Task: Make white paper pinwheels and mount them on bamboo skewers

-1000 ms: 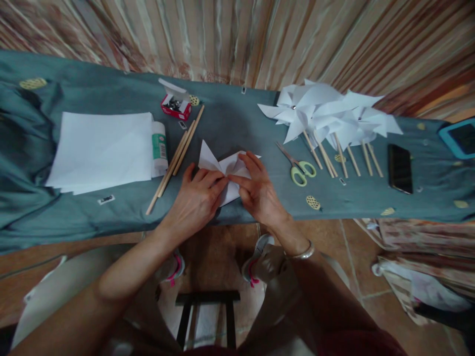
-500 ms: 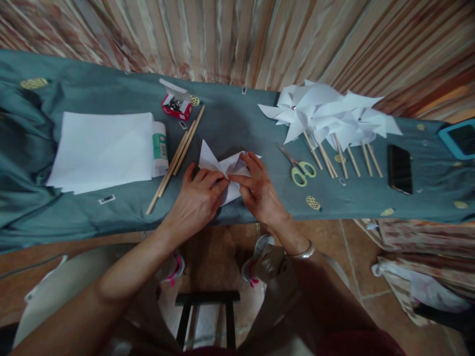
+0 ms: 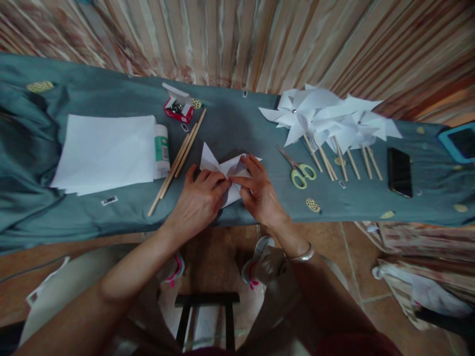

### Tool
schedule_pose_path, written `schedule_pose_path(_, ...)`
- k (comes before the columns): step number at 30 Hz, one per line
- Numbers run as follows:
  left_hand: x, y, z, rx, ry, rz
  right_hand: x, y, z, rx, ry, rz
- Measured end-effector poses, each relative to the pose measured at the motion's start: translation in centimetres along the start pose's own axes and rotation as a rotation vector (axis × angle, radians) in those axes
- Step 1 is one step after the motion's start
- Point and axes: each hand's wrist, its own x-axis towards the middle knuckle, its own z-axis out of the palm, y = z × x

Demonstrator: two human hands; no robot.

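Near the table's front edge lies a white paper pinwheel [image 3: 233, 197], its blades folded in toward the centre and one pointed corner sticking up at the back left. My left hand [image 3: 200, 195] is closed on it from the left, thumb and fingers pressed together at the centre. From the right, my right hand [image 3: 258, 190] holds the same paper, its index finger touching the centre beside the left thumb and its other fingers bent over the right blade. The fingers hide most of the middle, so I cannot see whether a pin is there.
To the left are stacked white paper [image 3: 107, 153], a glue bottle [image 3: 162, 151], wooden sticks [image 3: 174, 165] and an open red box [image 3: 178, 110] of small metal pieces. Rightward lie green-handled scissors [image 3: 300, 170], several finished pinwheels [image 3: 322, 116], a black phone [image 3: 400, 172] and a blue-framed device [image 3: 460, 141].
Both hands stay at the centre of the paper pinwheel with almost the same grip. The whole view has shifted very slightly.
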Motion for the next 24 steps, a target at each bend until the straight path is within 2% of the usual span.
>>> schedule_pose_path(7, 0.3, 0.0, -0.2, 0.014, 0.0, 0.003, 0.4, 0.1, 0.2, 0.031, 0.054, 0.007)
schedule_pose_path(12, 0.6, -0.1, -0.5, 0.006, -0.014, -0.004, 1.3, 0.6, -0.6, 0.117, 0.122, 0.057)
schedule_pose_path(20, 0.7, -0.5, -0.5, -0.043, -0.01, 0.004, 1.8, 0.9, -2.4, 0.166, 0.026, 0.082)
schedule_pose_path(24, 0.7, -0.5, -0.5, -0.048, -0.025, 0.002, 2.0, 1.1, -2.4, 0.222, 0.091, 0.134)
